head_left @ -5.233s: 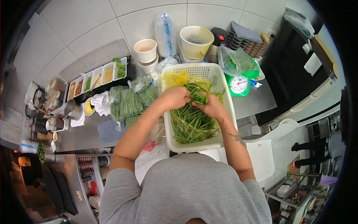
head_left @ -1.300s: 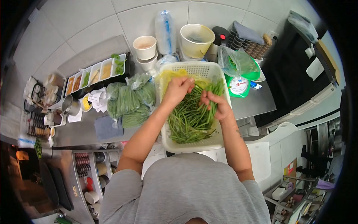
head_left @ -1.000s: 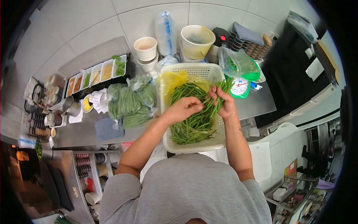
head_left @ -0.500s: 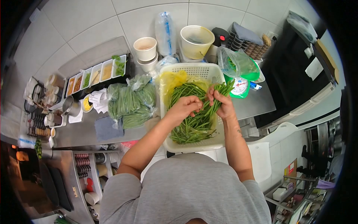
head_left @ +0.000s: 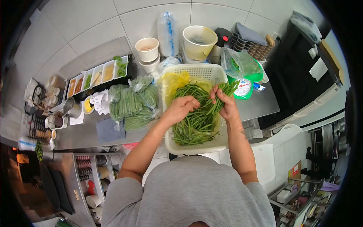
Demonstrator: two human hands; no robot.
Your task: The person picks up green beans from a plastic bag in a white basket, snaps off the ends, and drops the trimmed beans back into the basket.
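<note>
A bunch of green beans (head_left: 228, 89) stands up out of my right hand (head_left: 227, 106), whose fingers wrap round it above the right side of the basket. My left hand (head_left: 181, 109) hovers over the basket's left half with its fingertips pinched together. Whatever lies between those fingertips, if anything, is too small to make out. Below both hands, a heap of loose green beans (head_left: 194, 130) fills the white plastic basket (head_left: 196, 150). A yellow plastic bag (head_left: 174, 81) lines part of it and shows at the back left.
Left of the basket lie clear bags of green beans (head_left: 134, 100) and a grey cloth (head_left: 109, 129). A green scale (head_left: 244, 90) stands to the right. Behind are white tubs (head_left: 147, 51) and a yellowish bucket (head_left: 199, 43); ingredient trays (head_left: 97, 75) sit at the back left.
My left hand has moved left and slightly down, away from the bunch. My right hand stays nearly in place, still holding the green beans.
</note>
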